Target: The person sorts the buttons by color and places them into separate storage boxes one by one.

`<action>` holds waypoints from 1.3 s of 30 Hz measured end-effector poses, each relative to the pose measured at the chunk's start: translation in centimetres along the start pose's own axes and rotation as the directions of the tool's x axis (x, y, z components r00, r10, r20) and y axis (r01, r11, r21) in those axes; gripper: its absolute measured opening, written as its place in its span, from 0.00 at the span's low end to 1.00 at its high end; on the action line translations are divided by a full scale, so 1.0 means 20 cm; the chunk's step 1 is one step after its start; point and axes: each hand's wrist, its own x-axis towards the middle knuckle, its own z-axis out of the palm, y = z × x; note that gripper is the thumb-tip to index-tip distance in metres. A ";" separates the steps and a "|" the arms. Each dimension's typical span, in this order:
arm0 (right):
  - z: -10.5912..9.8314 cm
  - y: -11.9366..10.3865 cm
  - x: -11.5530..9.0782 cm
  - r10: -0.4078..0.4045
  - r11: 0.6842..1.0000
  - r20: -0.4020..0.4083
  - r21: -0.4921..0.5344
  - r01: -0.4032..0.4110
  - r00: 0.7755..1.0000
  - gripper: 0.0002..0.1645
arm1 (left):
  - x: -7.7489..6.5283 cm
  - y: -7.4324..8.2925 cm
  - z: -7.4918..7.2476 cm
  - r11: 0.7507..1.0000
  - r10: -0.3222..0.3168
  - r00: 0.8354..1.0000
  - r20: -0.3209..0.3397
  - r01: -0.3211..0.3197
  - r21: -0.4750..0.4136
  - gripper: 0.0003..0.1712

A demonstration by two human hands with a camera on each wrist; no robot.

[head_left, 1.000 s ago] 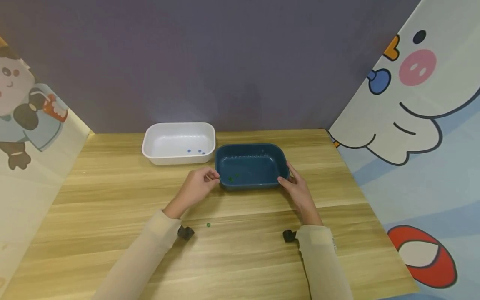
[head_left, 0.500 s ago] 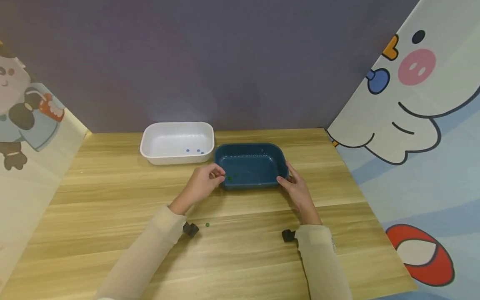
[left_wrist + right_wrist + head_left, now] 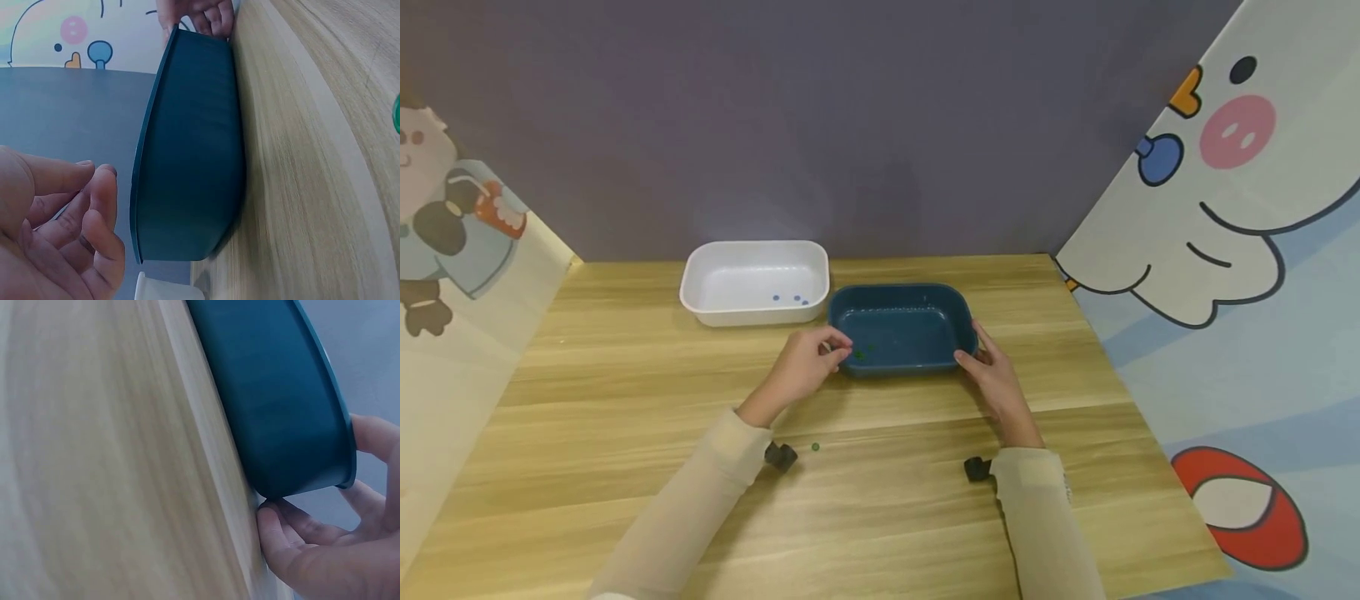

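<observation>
A dark teal rectangular tray [image 3: 902, 367] stands on the wooden table, with several small green pieces [image 3: 861, 354] near its left front corner inside. My left hand [image 3: 808, 362] hovers at the tray's left rim, thumb and forefinger tips brought together. Whether something small sits between those tips is hidden, also in the left wrist view. At the other end my right hand [image 3: 996, 383] grips the tray's right front corner; the right wrist view has its fingers around rim and wall. One small round green piece [image 3: 816, 447] lies on the table in front, close to the left wrist.
Behind and left of the teal tray, a white tray [image 3: 755, 318] holds a few small blue pieces [image 3: 797, 298]. A grey panel [image 3: 820, 125] rises at the table's back. Printed panels [image 3: 1225, 292] flank both sides. Black wrist-camera mounts [image 3: 977, 469] hang near the cuffs.
My left hand has shifted slightly right, from beside the teal tray's left edge to over its rim, and then held still. My right hand stays on the tray's corner.
</observation>
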 end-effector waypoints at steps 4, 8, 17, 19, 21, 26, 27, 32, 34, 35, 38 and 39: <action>0.00 -0.01 0.00 0.002 1.000 -0.002 -0.012 -0.002 1.000 0.44 | -0.01 0.00 -0.01 1.000 -0.015 1.000 0.003 0.015 -0.003 0.07; 0.00 -0.01 -0.01 0.009 1.000 -0.002 -0.008 -0.009 1.000 0.44 | -0.02 -0.01 -0.02 1.000 -0.025 1.000 0.004 0.025 -0.006 0.07; -0.01 -0.01 0.00 0.024 1.000 0.010 0.000 -0.024 1.000 0.45 | -0.08 -0.03 -0.06 0.999 -0.008 1.000 -0.010 0.008 0.052 0.07; -0.01 -0.04 -0.01 0.033 0.999 0.018 0.003 -0.033 0.999 0.45 | -0.10 -0.04 -0.07 0.996 0.003 1.000 -0.002 -0.002 0.092 0.06; -0.01 -0.07 -0.02 0.044 0.999 0.025 0.006 -0.044 0.999 0.46 | -0.13 -0.05 -0.08 0.991 -0.001 1.000 0.023 -0.002 0.132 0.04; 0.00 -0.07 -0.02 0.032 0.998 0.040 0.060 -0.034 0.999 0.45 | -0.19 -0.07 -0.09 0.978 -0.028 0.995 0.098 0.007 0.211 0.04; 0.01 -0.06 -0.02 0.026 0.997 0.040 0.071 -0.029 0.999 0.45 | -0.20 -0.07 -0.09 0.976 -0.026 0.994 0.105 0.003 0.216 0.04; 0.01 -0.01 0.00 0.018 0.997 0.034 0.080 -0.021 0.999 0.44 | -0.23 -0.10 -0.09 0.975 -0.036 0.994 0.108 0.011 0.222 0.06; 0.01 -0.02 0.00 0.021 0.996 0.033 0.081 -0.024 0.999 0.44 | -0.24 -0.11 -0.09 0.974 -0.052 0.992 0.113 0.025 0.227 0.06; 0.01 -0.02 0.00 0.024 0.996 0.034 0.082 -0.026 0.999 0.44 | -0.25 -0.11 -0.09 0.972 -0.059 0.991 0.119 0.030 0.234 0.06; 0.01 -0.02 0.00 0.029 0.996 0.035 0.089 -0.032 0.999 0.45 | -0.27 -0.12 -0.08 0.962 -0.078 0.985 0.156 0.033 0.272 0.03; 0.01 -0.02 0.00 0.030 0.995 0.037 0.091 -0.033 0.999 0.45 | -0.27 -0.13 -0.08 0.957 -0.086 0.981 0.176 0.033 0.287 0.02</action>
